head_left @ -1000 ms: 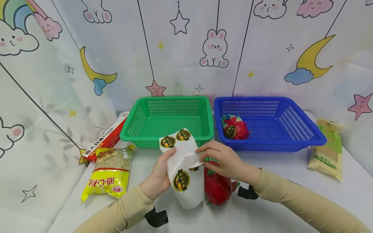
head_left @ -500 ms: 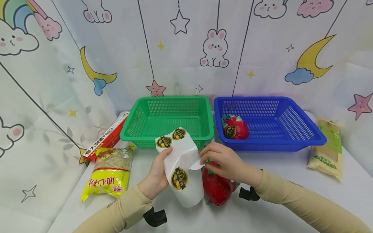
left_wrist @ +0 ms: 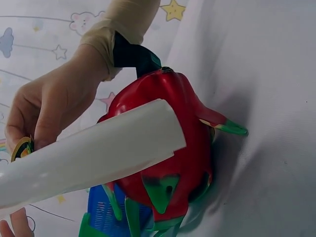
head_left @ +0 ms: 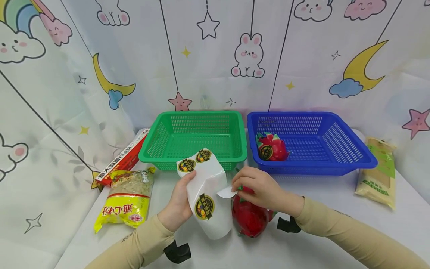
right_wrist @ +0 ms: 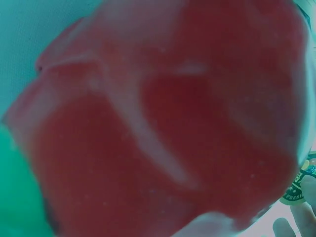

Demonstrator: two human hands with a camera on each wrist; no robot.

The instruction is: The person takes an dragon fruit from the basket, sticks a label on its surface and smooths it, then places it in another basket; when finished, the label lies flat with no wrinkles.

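Note:
My left hand holds a white sheet of stickers, thumb on its front; round black-and-gold fruit labels show on it. At the sheet's right edge my right hand pinches a round sticker, its white back showing in the head view. Its printed face shows between the fingertips in the left wrist view. Under the right hand a red dragon fruit with green tips stands on the table, partly covered by the hand; it fills most of the right wrist view.
A green basket and a blue basket stand behind the hands. A labelled dragon fruit lies in the blue one. A pasta box and a yellow pasta bag are at left, a beige-green packet at right.
The left hand has drawn the sheet a little to the left. The pinched sticker has peeled back from the sheet to its right edge, and the right hand has shifted slightly right.

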